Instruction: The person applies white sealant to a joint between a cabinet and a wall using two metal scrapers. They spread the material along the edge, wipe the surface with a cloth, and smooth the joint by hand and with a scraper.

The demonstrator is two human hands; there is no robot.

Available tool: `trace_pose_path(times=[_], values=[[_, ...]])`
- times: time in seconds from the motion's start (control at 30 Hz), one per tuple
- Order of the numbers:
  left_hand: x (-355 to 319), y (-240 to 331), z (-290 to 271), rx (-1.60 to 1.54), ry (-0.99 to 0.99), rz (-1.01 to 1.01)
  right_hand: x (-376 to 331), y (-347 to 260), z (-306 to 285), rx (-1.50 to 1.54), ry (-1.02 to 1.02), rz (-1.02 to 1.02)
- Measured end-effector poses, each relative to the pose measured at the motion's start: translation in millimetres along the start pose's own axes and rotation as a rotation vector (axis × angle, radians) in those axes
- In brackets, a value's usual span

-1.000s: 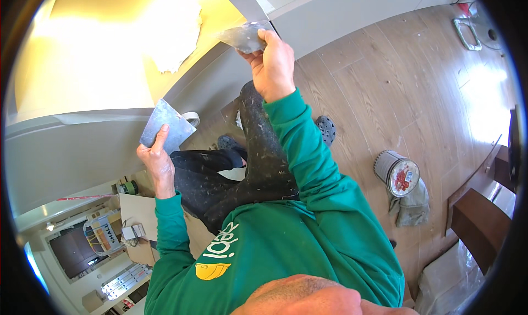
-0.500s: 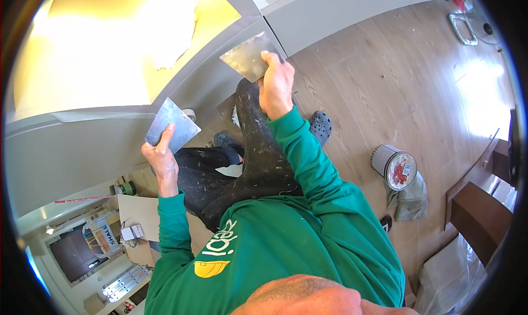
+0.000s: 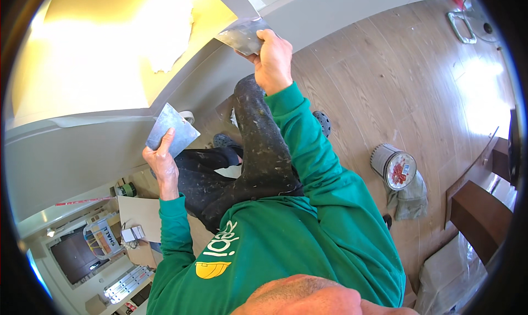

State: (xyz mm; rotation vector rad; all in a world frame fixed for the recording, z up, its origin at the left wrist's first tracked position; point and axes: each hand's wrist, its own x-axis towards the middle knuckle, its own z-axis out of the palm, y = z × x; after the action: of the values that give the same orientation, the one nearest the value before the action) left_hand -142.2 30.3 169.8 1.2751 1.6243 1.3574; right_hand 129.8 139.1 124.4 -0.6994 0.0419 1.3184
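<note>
My right hand (image 3: 273, 60) grips a flat metal putty knife (image 3: 242, 36), thumb pressed on its face. That blade reaches up to the grey edge (image 3: 217, 48) of the bright yellow recess; whether it touches cannot be told. Lower and to the left, my left hand (image 3: 163, 163) is closed round a second putty knife (image 3: 172, 129), its wide blade tilted upward. The handles are hidden by my palms. A white roll (image 3: 187, 117) peeks out behind the left blade, by the grey panel (image 3: 88, 150).
On the wood floor (image 3: 352, 84), a metal can (image 3: 392, 166) rests against a grey cloth (image 3: 410, 198). Brown furniture (image 3: 478, 218) and plastic-wrapped stuff (image 3: 454, 276) stand at right. At lower left are a cardboard sheet (image 3: 140, 216) and a ladder (image 3: 127, 285).
My right hand has risen with its putty knife toward the recess edge, the blade now seen more edge-on. The left hand and its putty knife have barely shifted.
</note>
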Motion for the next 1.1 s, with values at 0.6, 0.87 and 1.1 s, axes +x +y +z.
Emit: trace_pose_path(times=[0.6, 0.87, 1.1], values=[[-4.8, -3.5, -6.4, 0.000, 0.015, -0.025, -5.1, 41.1, -52.9, -0.584, -0.004, -0.456], [-8.8, -10.0, -18.6, -0.005, 0.031, -0.025, 29.8, 43.0, -39.0, -0.609, 0.030, -0.554], [-5.9, -23.1, -31.4, 0.025, 0.032, -0.053, 5.8, 55.1, -2.4, -0.718, 0.048, -0.738]])
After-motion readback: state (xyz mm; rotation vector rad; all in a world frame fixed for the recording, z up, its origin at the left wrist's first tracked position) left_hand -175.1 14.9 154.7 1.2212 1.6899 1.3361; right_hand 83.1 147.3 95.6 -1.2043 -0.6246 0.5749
